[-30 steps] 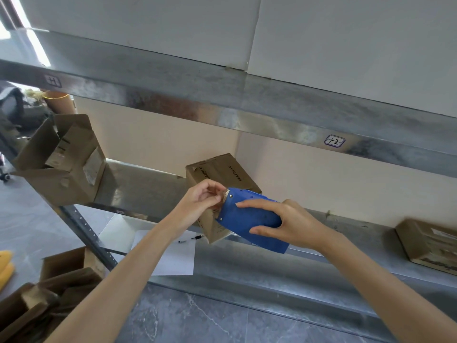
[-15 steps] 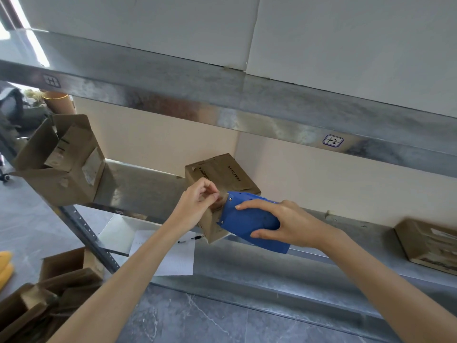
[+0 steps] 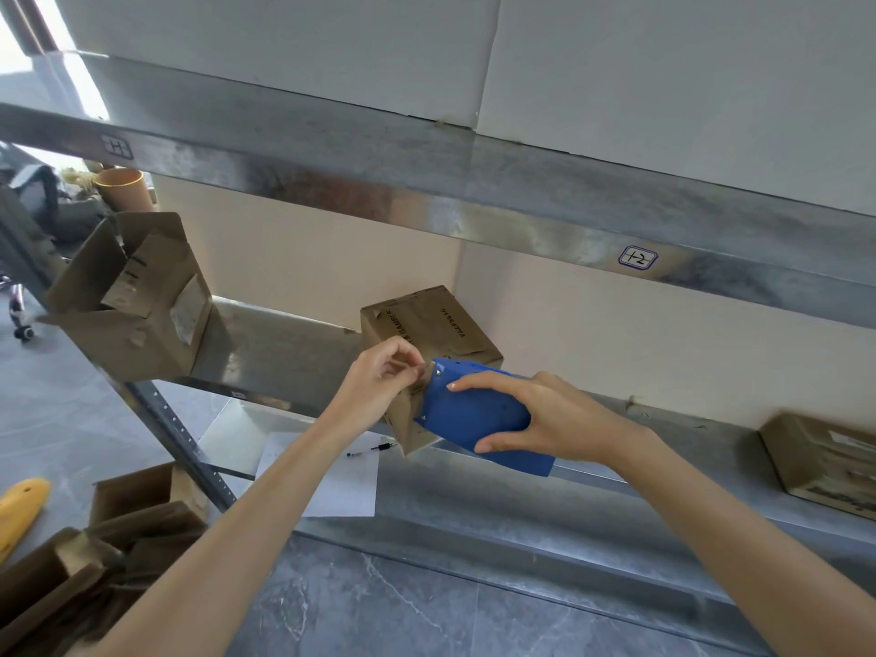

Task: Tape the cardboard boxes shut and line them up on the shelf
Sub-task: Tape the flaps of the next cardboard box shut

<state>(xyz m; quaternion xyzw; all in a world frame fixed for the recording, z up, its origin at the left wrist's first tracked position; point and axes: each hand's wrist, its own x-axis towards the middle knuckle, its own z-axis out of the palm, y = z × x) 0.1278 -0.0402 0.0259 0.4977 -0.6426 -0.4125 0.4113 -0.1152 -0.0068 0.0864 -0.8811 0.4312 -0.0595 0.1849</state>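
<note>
Fingers of the left hand (image 3: 379, 386) have curled tighter at the nose of the blue plastic tape dispenser (image 3: 474, 419), apparently pinching the tape end (image 3: 422, 372). The right hand (image 3: 550, 419) grips the dispenser's body at the small brown cardboard box (image 3: 426, 324) on the grey metal shelf (image 3: 284, 343). Taping is just starting; next, draw tape across the seam.

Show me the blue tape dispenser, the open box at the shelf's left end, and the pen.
blue tape dispenser (image 3: 474, 414), head view, blue side panel.
open box (image 3: 118, 343), head view, side wall.
pen (image 3: 372, 450), head view, mid-barrel.
</note>
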